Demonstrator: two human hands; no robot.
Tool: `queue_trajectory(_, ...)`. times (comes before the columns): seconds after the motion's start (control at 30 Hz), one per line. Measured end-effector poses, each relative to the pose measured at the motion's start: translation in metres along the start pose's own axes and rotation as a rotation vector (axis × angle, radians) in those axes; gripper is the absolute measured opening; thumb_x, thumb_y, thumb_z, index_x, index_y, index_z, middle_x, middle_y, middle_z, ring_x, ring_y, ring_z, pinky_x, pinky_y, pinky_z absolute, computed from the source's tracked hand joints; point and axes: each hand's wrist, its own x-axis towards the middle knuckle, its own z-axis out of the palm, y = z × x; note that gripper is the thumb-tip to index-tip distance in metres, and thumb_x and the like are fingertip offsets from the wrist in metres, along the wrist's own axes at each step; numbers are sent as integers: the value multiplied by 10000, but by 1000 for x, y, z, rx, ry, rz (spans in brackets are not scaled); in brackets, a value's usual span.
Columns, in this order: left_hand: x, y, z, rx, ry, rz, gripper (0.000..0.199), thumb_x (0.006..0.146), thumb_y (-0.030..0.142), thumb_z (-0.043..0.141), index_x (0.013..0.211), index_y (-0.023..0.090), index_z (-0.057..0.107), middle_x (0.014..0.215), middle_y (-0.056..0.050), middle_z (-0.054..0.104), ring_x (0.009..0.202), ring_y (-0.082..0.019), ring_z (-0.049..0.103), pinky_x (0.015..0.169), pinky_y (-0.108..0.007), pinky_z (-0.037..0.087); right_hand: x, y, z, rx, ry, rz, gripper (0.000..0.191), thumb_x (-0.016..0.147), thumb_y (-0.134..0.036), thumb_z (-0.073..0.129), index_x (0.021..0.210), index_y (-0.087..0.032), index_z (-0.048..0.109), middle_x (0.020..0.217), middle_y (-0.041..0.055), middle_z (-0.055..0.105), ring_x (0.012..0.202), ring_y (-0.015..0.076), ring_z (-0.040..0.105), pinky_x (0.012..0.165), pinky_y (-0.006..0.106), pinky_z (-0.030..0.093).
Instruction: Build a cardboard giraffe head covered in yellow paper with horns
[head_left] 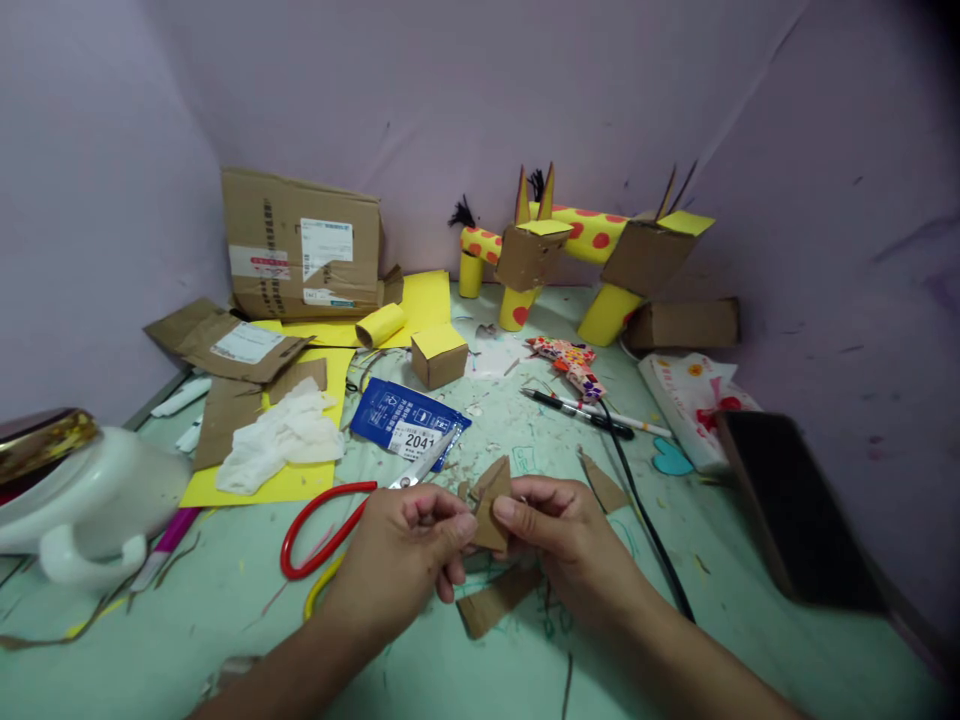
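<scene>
Near the front middle of the table, my right hand (559, 525) pinches a small pointed piece of brown cardboard (493, 505) between thumb and fingers. My left hand (420, 545) is closed at the left edge of that piece, its thumb tip close against it; what its curled fingers hold, if anything, is hidden. Below the hands lies a cardboard strip (499, 600), and a pointed cardboard scrap (602, 484) rests just right of my right hand. Red-handled scissors (324, 562) lie beside my left hand, partly covered by it, blades towards a blue packet (405, 415).
Two spotted animal figures (532, 260) of cardboard and yellow tubes stand at the back, near a small box (439, 360). A white teapot (112, 490) is left, yellow paper (330, 475) with tissue beside it. A phone (795, 510) and black cable (649, 520) lie right.
</scene>
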Motion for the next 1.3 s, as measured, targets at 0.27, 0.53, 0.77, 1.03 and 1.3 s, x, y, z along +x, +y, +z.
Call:
queue_trajectory(0.27, -2, 3, -2, 99, -103, -8, 167, 649, 294, 628, 626, 130, 606, 397, 59, 501, 356, -50, 403, 364, -162, 298, 1, -1, 3, 16, 58, 76, 275, 624, -363, 751, 576, -118, 635, 493, -24, 541, 454, 85, 498, 470, 216, 420)
queue_trajectory(0.53, 9, -6, -3, -213, -39, -110, 243, 535, 288, 725, 529, 136, 534, 344, 83, 436, 291, -2, 296, 321, -131, 161, 4, -10, 5, 292, -77, 182, 255, 670, -348, 694, 628, -100, 653, 523, 1, 597, 495, 94, 592, 561, 230, 536)
queue_trajectory(0.77, 13, -9, -8, -280, -7, -105, 273, 507, 302, 762, 552, 132, 554, 356, 66, 478, 274, -1, 313, 302, -120, 156, 5, -17, 1, 401, -105, 220, 189, 632, -203, 687, 784, -91, 684, 660, 52, 691, 569, 128, 653, 604, 255, 551)
queue_trajectory(1.03, 10, -11, -5, -197, -2, -66, 274, 539, 313, 760, 546, 130, 555, 370, 63, 476, 306, -10, 322, 320, -129, 170, 2, -7, 6, 173, 32, 104, 442, 494, -207, 817, 895, -124, 650, 570, -27, 655, 496, 113, 621, 536, 248, 503)
queue_trajectory(1.3, 10, -11, -7, -132, -101, 8, 352, 657, 445, 661, 561, 112, 600, 402, 16, 514, 318, -35, 373, 331, -153, 230, 3, -14, 7, 203, 122, 207, 315, 472, -125, 760, 769, -121, 656, 532, -24, 656, 426, 98, 602, 472, 215, 504)
